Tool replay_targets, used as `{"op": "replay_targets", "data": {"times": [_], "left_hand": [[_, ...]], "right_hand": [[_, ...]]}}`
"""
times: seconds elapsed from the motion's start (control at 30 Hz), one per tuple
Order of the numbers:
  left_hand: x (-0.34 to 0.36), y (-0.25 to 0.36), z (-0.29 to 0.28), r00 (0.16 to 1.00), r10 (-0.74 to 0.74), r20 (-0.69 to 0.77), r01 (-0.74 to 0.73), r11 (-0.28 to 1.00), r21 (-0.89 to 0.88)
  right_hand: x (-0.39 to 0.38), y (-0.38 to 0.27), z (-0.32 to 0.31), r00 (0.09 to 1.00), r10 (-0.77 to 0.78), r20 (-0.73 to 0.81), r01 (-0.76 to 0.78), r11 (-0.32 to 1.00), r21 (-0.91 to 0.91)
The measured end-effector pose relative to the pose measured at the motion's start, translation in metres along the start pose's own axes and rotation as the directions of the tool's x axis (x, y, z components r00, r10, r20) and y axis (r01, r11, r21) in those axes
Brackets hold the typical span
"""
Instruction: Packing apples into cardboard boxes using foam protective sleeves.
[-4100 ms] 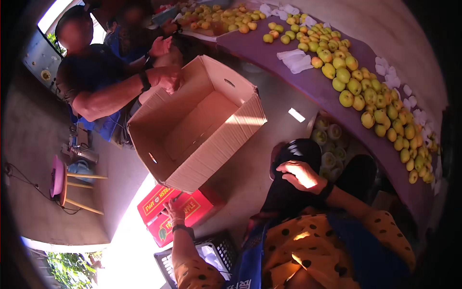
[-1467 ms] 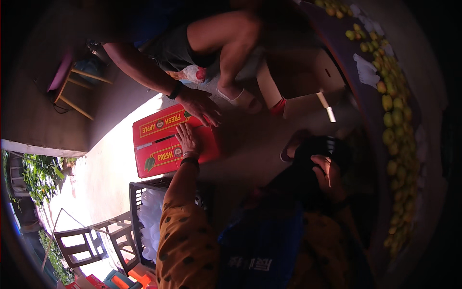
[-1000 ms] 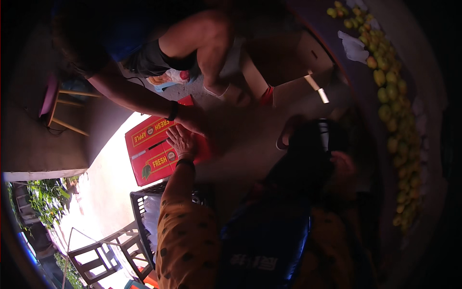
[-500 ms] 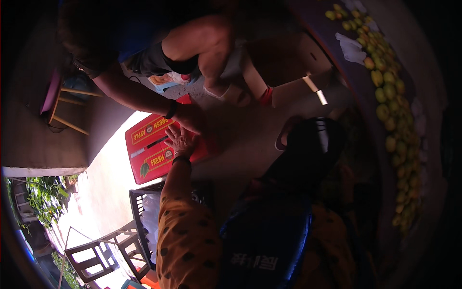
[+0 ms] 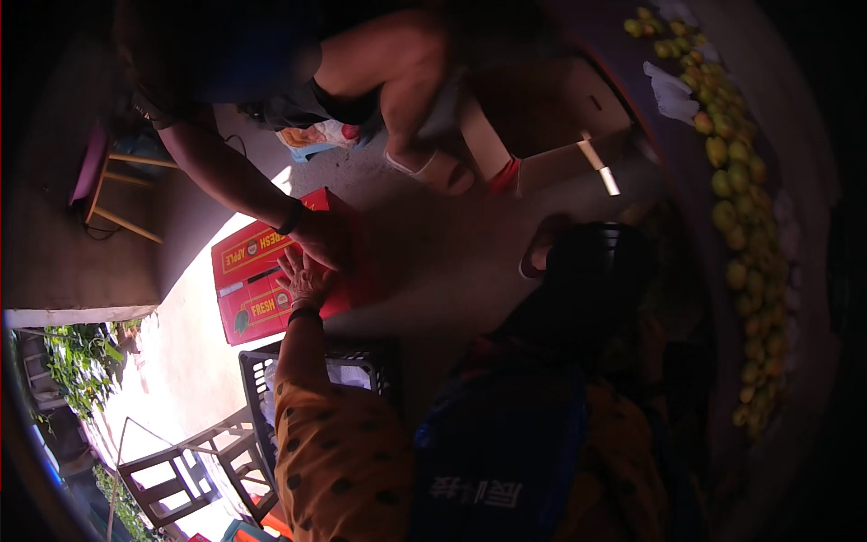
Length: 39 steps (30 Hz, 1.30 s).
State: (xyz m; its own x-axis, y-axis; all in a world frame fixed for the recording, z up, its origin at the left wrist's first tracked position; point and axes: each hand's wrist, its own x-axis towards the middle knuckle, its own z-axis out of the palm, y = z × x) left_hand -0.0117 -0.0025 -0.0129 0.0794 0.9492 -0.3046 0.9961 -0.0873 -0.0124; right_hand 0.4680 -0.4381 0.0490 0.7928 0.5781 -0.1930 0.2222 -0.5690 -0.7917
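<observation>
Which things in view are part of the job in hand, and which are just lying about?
In the job:
- red carton
- left hand, spread on its top
- co-worker's hand, at the same carton

Lying about, as far as this moment shows:
- open brown carton
- yellow-green fruit
- black crate
- wooden-legged stool

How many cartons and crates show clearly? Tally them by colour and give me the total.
Red carton, under the left hand: 1
Brown open carton: 1
Black crate: 1
Total: 3
Things cut off at the rim or lost in shadow are left out.
</observation>
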Motion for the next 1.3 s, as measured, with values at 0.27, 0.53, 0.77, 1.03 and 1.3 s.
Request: {"op": "replay_targets", "data": {"times": [0.27,0.53,0.77,1.03,1.3], "left_hand": [[-0.007,-0.032,0.006,0.999,-0.016,0.047,0.016,1.000,0.013],[-0.015,-0.011,-0.013,0.996,-0.044,0.074,0.048,0.997,-0.054],[-0.008,-0.011,-0.004,0.976,0.046,-0.212,-0.078,0.986,-0.147],[-0.011,-0.001,-0.045,0.966,0.154,-0.208,-0.176,0.981,-0.088],[-0.021,-0.007,-0.054,0.932,0.245,-0.267,-0.279,0.955,-0.097]], "right_hand": [[0.009,0.004,0.011,0.992,0.070,0.104,-0.082,0.989,0.119],[0.031,0.096,0.008,0.990,0.045,0.134,-0.059,0.993,0.103],[0.031,0.127,0.000,0.973,-0.045,0.228,0.021,0.994,0.107],[0.002,0.161,-0.019,0.963,0.042,0.265,-0.069,0.993,0.094],[-0.004,0.168,-0.019,0.956,0.086,0.281,-0.123,0.986,0.115]]}}
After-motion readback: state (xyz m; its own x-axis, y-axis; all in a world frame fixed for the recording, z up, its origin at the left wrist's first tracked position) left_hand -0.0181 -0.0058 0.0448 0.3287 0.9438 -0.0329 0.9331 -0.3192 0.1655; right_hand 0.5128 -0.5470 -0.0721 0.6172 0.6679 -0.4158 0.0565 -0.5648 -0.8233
